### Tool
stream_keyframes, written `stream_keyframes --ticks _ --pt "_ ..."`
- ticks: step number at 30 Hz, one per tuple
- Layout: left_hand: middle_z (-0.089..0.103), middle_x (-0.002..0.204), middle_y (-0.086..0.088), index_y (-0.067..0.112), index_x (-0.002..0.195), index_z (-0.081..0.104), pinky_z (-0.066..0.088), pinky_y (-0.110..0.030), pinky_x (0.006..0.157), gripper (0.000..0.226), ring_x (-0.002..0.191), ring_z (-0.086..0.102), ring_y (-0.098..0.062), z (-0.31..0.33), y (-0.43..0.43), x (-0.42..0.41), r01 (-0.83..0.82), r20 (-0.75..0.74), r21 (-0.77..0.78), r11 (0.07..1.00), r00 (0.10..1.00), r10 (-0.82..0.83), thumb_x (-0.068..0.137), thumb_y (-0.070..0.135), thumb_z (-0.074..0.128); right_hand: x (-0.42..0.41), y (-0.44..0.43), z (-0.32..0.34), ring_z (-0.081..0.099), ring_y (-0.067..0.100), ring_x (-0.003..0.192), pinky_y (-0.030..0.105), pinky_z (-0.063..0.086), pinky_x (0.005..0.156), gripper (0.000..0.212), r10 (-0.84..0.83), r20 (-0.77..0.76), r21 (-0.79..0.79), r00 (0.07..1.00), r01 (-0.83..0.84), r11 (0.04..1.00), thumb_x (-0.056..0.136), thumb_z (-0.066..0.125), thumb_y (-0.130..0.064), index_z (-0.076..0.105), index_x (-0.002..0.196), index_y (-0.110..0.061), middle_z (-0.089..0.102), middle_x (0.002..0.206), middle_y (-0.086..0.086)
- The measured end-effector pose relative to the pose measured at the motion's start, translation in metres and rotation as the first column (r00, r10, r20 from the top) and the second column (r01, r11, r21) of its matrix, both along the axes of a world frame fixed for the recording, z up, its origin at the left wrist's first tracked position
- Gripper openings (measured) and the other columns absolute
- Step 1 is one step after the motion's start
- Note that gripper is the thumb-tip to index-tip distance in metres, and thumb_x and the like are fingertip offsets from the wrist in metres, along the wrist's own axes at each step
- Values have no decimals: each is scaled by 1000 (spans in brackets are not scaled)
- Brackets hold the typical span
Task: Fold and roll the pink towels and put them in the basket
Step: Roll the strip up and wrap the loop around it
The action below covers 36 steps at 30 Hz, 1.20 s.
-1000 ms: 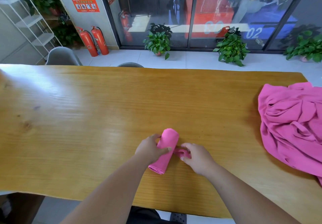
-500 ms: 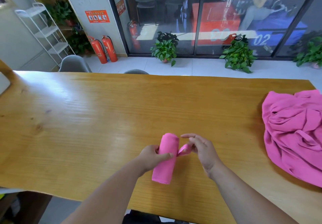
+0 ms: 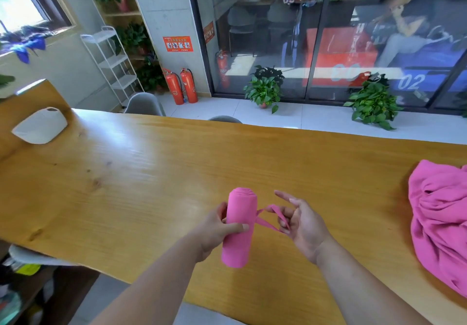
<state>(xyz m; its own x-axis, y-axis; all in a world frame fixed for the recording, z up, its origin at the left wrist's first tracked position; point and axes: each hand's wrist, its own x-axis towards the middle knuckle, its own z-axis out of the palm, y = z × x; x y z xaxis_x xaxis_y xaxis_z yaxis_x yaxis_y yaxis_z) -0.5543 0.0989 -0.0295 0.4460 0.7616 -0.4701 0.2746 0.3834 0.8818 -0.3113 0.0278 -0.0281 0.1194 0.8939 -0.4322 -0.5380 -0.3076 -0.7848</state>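
A tightly rolled pink towel (image 3: 239,226), smooth and cylindrical, is gripped upright in the left hand (image 3: 219,226) above the wooden table (image 3: 126,185). Just beside it, the right hand (image 3: 302,222) hooks the roll's elastic loop (image 3: 271,217). Securing appears underway; next, the loop likely needs stretching over the roll. More pink towels (image 3: 441,226) lie crumpled well to the right.

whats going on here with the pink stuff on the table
A person is rolling up pink towels. The left hand grips a rolled towel, lifted off the wooden table, while the right hand pulls a thin pink loop attached to the roll's side. A pile of loose pink towels waits at the right edge. The white basket sits far left.
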Motion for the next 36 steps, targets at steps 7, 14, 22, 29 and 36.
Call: stream_keyframes --ticks 7,14,22,29,36 --pt "69 126 8 44 140 57 64 -42 89 83 111 71 -14 19 -6 -31 175 -123 311 934 982 -143 71 8 86 -36 26 15 41 18 65 32 28 56 49 47 -33 4 998 -47 999 109 32 -39 57 145 -19 75 112 22" --pt "43 121 17 51 147 46 47 -38 97 87 116 42 -14 19 -6 -100 404 -550 642 652 834 25 67 27 72 -118 47 44 55 26 80 42 42 79 54 287 194 78 938 -307 949 111 22 -48 61 143 -29 74 127 17" --pt "46 118 13 46 136 53 50 -42 84 70 111 47 -20 26 7 -169 297 -629 673 677 711 314 70 34 72 -219 42 83 68 10 101 31 50 86 46 198 671 266 714 -481 835 103 37 -40 77 125 -32 77 105 -15" --pt "76 84 5 30 90 76 62 -37 70 39 82 72 -18 62 25 -215 -168 -316 335 927 907 279 59 50 89 -282 33 63 56 17 81 33 48 81 41 191 529 259 827 -372 891 104 42 -32 77 124 -28 78 111 6" --pt "64 135 6 39 145 48 65 -47 88 95 109 74 -21 42 7 -264 -209 -13 134 969 977 213 65 30 100 -314 51 72 55 26 87 44 50 92 45 212 304 189 929 -277 942 113 31 -29 71 132 -17 76 118 20"
